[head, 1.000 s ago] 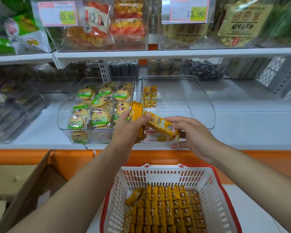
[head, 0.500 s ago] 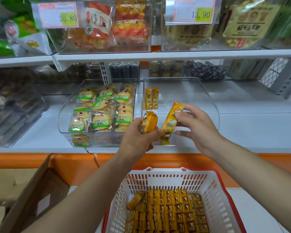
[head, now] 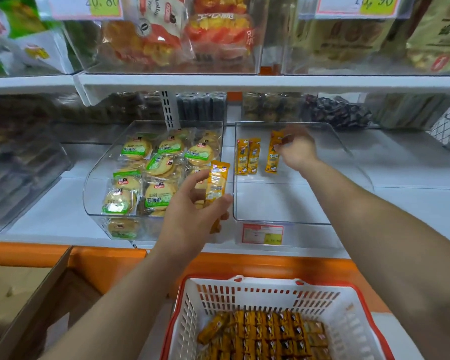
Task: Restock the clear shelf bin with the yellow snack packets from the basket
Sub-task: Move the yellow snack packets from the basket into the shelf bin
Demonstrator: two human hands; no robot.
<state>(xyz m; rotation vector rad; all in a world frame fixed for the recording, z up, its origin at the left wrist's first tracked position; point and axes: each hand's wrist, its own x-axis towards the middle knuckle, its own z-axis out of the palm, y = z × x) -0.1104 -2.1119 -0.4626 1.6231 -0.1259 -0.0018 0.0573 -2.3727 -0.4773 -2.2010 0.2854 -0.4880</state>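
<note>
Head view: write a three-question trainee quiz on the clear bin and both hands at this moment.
1. True or false: the left hand is empty.
2. How many packets stand at the back of the clear bin with no hand on them? A one, B two, C five.
3. Fill in: the ___ hand reaches into the bin, pinching a third packet.
Key: 1 false, it grips a yellow packet. 2 B, the standing pair. 3 right, the right hand.
</note>
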